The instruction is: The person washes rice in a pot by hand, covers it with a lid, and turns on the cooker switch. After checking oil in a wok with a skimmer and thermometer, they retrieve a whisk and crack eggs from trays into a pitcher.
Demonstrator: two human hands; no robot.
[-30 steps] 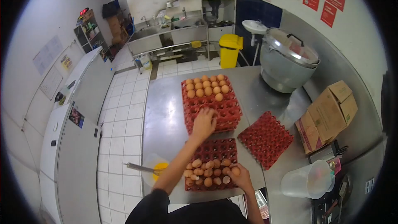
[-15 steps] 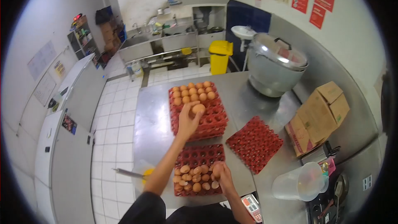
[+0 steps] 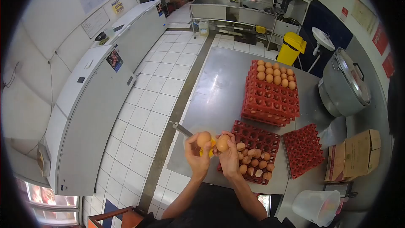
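My left hand is closed around a brown egg. Beside it, my right hand grips another brown egg. Both are over a clear bowl, mostly hidden by the hands, with yellow egg in it and a whisk handle sticking out. Just right of my hands, a red tray holds many cracked shells in its near part. Behind it stands a stack of red trays with whole eggs in the top tray's far rows.
Another red tray lies to the right on the steel table. Further right are a large lidded pot, a cardboard box and a clear plastic container. White chest freezers stand on the left.
My left hand has come back from the tray stack with an egg. My right hand has moved left with its egg, from the shell tray to the bowl. The view has turned left.
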